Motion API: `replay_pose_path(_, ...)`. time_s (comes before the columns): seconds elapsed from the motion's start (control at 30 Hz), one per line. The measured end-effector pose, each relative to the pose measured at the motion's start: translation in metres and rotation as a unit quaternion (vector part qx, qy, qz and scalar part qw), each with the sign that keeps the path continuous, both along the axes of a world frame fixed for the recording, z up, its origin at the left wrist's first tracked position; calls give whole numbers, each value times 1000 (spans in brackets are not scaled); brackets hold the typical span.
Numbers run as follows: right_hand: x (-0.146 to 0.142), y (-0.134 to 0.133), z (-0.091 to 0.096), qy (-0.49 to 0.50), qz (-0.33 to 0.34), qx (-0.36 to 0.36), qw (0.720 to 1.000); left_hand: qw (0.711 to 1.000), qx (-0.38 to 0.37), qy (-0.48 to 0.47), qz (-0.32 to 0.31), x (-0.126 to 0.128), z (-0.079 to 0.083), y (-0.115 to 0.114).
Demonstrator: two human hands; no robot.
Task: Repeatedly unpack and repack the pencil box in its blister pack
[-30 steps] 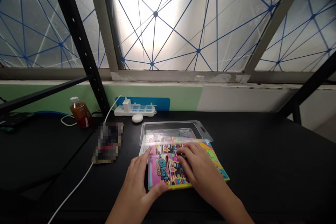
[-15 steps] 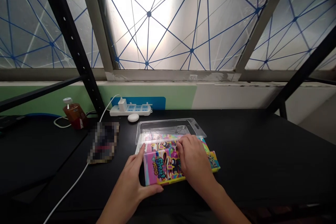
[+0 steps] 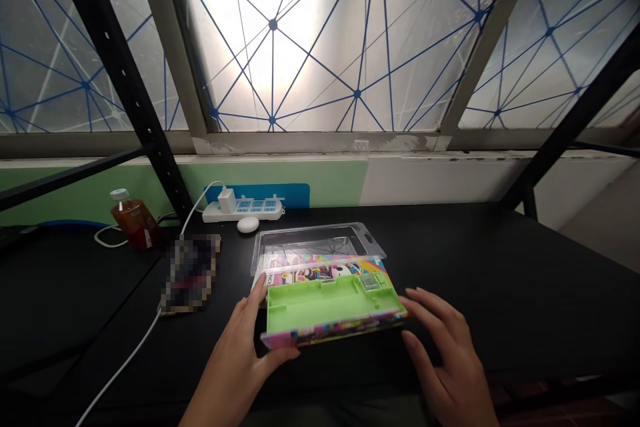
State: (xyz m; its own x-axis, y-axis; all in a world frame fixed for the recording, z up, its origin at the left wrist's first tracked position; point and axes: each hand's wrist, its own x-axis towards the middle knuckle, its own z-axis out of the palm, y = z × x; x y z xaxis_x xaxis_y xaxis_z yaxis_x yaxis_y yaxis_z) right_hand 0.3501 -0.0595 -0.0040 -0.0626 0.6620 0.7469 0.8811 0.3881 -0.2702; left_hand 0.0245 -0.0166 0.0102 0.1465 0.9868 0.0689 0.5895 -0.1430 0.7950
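Open case (image 3: 315,307): front print blurred. Right hand (image 3: 445,347) perhaps touching end.

Green case (image 3: 313,307): colourful print along its near edge, between the left fingers (image 3: 256,293) and right fingers (image 3: 430,321); too blurred to read.
Printed card (image 3: 345,271): lettering at its left end, just beyond the left fingers; too small to make out.
Bottle (image 3: 133,219): label well apart, beyond and left of the left fingers; illegible.
Power strip (image 3: 215,214): socket markings, beyond the left fingers; unreadable.
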Motion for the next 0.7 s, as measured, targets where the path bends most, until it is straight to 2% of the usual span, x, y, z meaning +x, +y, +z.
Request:
replay_pose_path(0.07, 7, 5, -4, -19, -26, -66, 997, 1000, 3, -4, 8, 0, -3, 1)
replay_pose_path(0.13, 8, 11, -9, -66, -30, -97, 993, 1000, 11, -8, 11, -1, -8, 3)
replay_pose_path(0.27, 7, 16, -22, -120, -28, -66, 990, 999, 31, -7, 16, -5, -19, 3)
replay_pose_path(0.33, 9, 17, -22, -116, -24, -46, 992, 998, 58, 1, 15, -6, -18, 2)
replay_pose_path(0.4, 12, 21, -13, -109, -27, -32, 993, 993, 118, 5, 9, -5, -7, 4)
replay_pose_path(0.47, 15, 34, 4, -111, -27, -33, 993, 983, 182, 13, 3, -3, 13, 12)
replay_pose_path(0.6, 13, 87, 42, -156, -16, -92, 983, 982, 162, 95, -16, 1, 56, 54)
replay_pose_path(0.7, 5, 130, 51, -184, 2, -122, 975, 981, 132, 138, -33, 0, 64, 92)
